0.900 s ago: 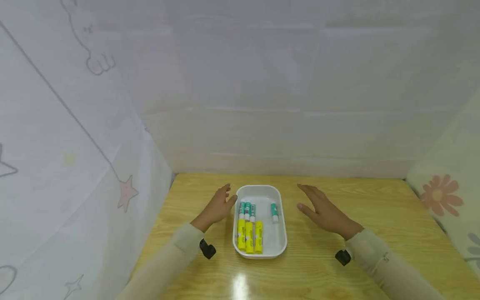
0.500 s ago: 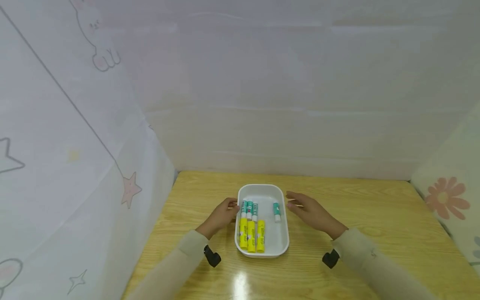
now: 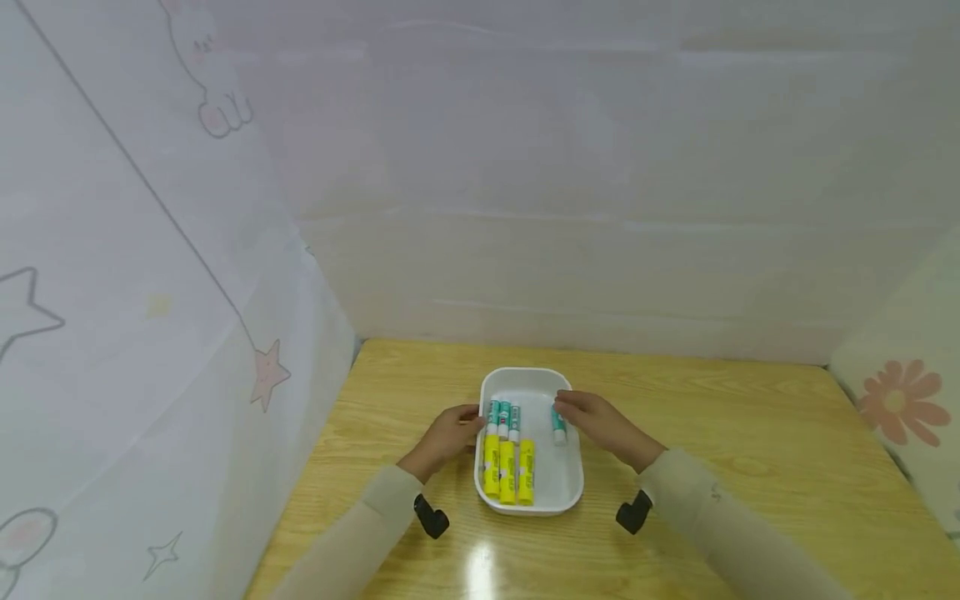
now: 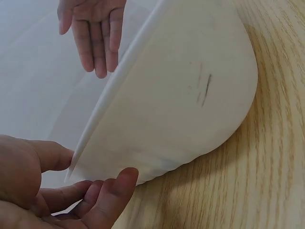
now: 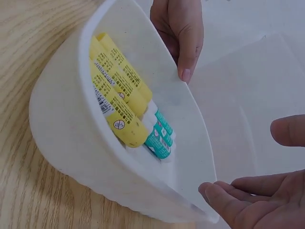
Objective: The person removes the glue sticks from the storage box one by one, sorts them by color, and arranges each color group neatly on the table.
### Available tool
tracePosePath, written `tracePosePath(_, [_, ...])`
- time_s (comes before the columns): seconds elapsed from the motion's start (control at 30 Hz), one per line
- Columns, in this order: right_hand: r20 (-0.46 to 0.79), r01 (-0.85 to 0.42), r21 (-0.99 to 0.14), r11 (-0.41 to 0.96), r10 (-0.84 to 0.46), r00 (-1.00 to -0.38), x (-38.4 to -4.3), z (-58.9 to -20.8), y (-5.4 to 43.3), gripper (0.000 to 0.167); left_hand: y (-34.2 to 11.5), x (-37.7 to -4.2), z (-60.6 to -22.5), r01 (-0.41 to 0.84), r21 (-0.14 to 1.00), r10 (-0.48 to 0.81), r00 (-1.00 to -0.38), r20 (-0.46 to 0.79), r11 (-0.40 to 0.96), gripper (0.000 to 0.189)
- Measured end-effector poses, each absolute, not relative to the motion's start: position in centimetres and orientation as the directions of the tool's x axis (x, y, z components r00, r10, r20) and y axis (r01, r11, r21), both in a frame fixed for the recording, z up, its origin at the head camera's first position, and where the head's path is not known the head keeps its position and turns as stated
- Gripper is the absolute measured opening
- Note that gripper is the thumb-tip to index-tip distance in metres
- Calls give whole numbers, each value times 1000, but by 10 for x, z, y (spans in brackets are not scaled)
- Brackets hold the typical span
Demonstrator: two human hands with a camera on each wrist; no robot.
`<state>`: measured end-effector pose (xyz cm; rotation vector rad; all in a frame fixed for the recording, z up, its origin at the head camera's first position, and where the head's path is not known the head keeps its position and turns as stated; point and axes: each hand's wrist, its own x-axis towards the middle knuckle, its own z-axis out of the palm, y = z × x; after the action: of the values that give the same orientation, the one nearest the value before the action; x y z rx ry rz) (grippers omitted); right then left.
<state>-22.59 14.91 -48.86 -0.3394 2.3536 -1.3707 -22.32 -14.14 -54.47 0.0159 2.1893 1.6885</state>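
Observation:
A white plastic tray (image 3: 557,492) sits on the table. Along its left side lie three yellow glue sticks (image 3: 507,472) and, beyond them, three smaller teal-and-white glue sticks (image 3: 504,419). A single teal-and-white glue stick (image 3: 559,427) lies by the right wall. My left hand (image 3: 448,435) holds the tray's left side, its thumb (image 4: 55,156) at the rim and its other fingers curled against the outer wall. At the right rim my right hand (image 3: 603,425) has straight fingertips (image 5: 214,193), with the thumb (image 5: 290,130) held apart from the rim.
The wooden table (image 3: 712,417) extends on both sides of the tray. Pale sheets stand behind it (image 3: 562,208) and along the left (image 3: 150,333), with a flower-printed sheet (image 3: 900,400) at the right. A black wrist camera (image 3: 431,517) hangs under the left wrist.
Both hands have moved inward to the tray. The left thumb now lies at the left rim, and the right fingers have come left to the right rim, overlapping the single teal-and-white glue stick.

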Motion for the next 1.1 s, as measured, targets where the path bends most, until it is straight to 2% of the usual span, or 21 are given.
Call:
tracePosePath(0.2, [-237,38,-884,466,-376,-896,-227,-490,141,73,-141,-223,-547,-195,916,198,-940,-276,350,48])
tracePosePath(0.33, [-236,38,-880,473,-366,-900,-231,-490,138,66,-141,-222,-550,-173,908,182,-949,-257,381,47])
tracePosePath(0.5, [-248,46,-864,501,-345,-905,-236,-487,133,56,-141,-221,-551,-137,913,191,-956,-224,384,46])
tracePosePath(0.7, [-305,108,-835,540,-290,-907,-237,-486,124,55,-142,-221,-551,-131,918,190,-958,-214,374,46])
tracePosePath(1.1, [-346,131,-801,585,-273,-898,-251,-504,104,56,-142,-218,-551,-127,925,194,-959,-207,357,47])
